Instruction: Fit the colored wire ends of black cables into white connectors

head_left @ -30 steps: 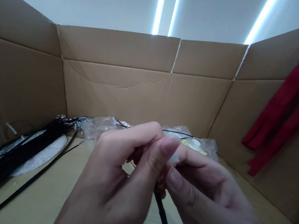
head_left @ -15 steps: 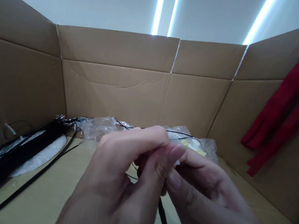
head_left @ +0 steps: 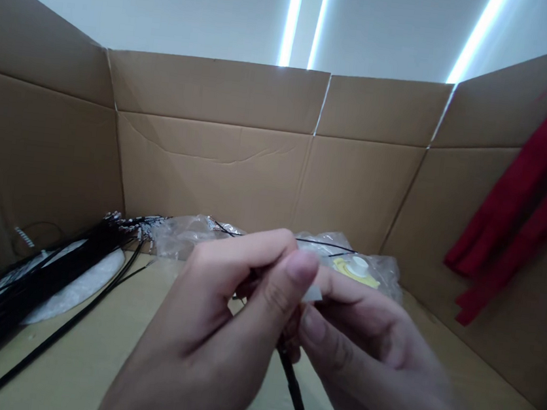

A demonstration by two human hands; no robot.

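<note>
At mid-frame, against the far wall of the cardboard box, lay a clear bag holding a white cap on a yellow piece. In the left of the frame a bundle of black cables rested on the box floor. Low in the centre, your left hand and right hand met, fingers pinched together on a small white piece. A black cable hung from that grip toward the bottom edge. Red cloth draped the right wall.

Assembly workstation: cardboard partition, bundled black cables.
</note>
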